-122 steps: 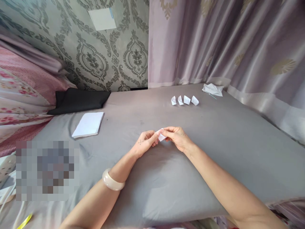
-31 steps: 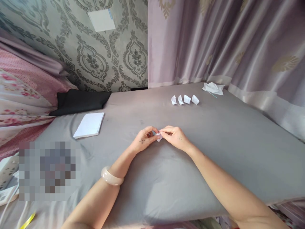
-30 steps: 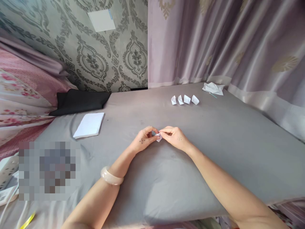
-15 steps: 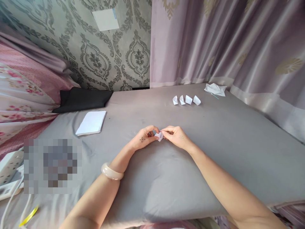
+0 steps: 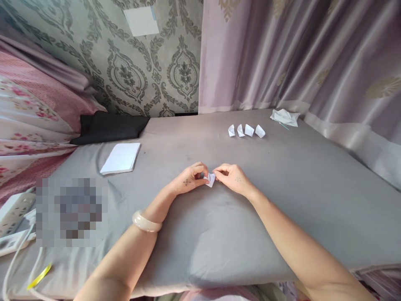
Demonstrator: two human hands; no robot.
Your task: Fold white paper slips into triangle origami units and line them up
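Observation:
A small piece of folded white paper is between my two hands, just above the grey cloth. My left hand, with a pale bangle on its wrist, pinches the paper's left side between thumb and fingers. At the paper's upper right corner are the fingertips of my right hand, pressed together in a pinch. Its grip there is partly hidden. Several folded white paper pieces stand in a row farther back, right of centre.
A stack of white paper lies at left, before a black cloth. Crumpled paper sits at the back right near the curtain. Power strips, cables and a yellow strip are at lower left.
My right fingertips have shifted slightly off the paper's face to its upper right corner, showing more of it. My left hand keeps its pinch. The view has tilted slightly.

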